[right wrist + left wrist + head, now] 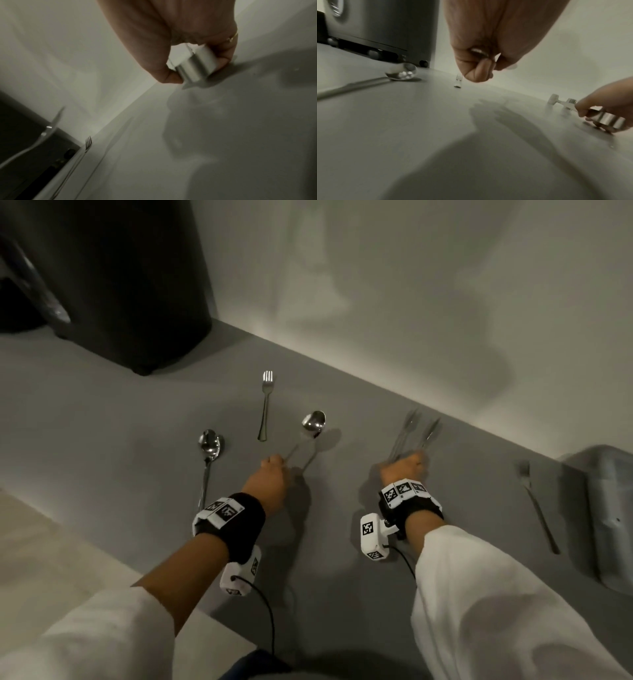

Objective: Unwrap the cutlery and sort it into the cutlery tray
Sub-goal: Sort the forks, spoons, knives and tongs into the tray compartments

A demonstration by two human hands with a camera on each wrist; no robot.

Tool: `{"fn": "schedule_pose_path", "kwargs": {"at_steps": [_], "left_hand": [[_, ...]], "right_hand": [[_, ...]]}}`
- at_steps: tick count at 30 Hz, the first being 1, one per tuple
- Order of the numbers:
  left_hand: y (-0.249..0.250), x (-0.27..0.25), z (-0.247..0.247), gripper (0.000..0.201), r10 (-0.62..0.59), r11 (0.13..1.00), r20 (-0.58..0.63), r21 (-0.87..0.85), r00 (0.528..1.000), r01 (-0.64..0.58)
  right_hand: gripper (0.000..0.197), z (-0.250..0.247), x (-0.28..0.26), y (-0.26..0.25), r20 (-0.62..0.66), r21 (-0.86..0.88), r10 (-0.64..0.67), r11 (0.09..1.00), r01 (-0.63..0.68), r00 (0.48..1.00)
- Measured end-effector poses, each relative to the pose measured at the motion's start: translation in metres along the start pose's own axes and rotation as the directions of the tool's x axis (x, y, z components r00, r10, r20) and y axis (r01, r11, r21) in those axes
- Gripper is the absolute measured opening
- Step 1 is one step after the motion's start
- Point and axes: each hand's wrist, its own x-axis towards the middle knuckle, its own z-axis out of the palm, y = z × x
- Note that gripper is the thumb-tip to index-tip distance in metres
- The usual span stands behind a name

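My left hand [274, 465] grips the handle of a steel spoon [313, 421] and holds it just above the grey counter; its handle end shows inside the fist [479, 52]. My right hand [407, 463] grips two blurred pieces of cutlery [416, 431] by their handles [193, 66], one with fork tines, the other too blurred to name. A second spoon [209, 446] lies at the left, a fork [265, 402] at the back, and another fork [536, 505] at the right. The grey cutlery tray [609, 508] sits at the right edge.
A tall dark appliance [130, 278] stands at the back left on the grey counter [137, 412]. A pale wall [411, 302] runs along the counter's far edge. The counter's near edge drops off at the lower left.
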Motion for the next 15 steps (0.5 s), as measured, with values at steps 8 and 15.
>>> {"fn": "schedule_pose_path", "kwargs": {"at_steps": [8,15], "left_hand": [[-0.064,-0.047,-0.028,0.021,-0.126,0.990,-0.376,0.004,0.918,0.138],[-0.097,-0.043,-0.032,0.029,-0.287,0.940,-0.302,0.095,0.909,0.328]], "right_hand": [[0.080,-0.008,-0.051,0.042,-0.006,0.064,-0.266,0.962,0.266,0.964],[0.084,-0.008,-0.090,0.084,-0.020,0.108,-0.386,0.916,0.385,0.922]]}}
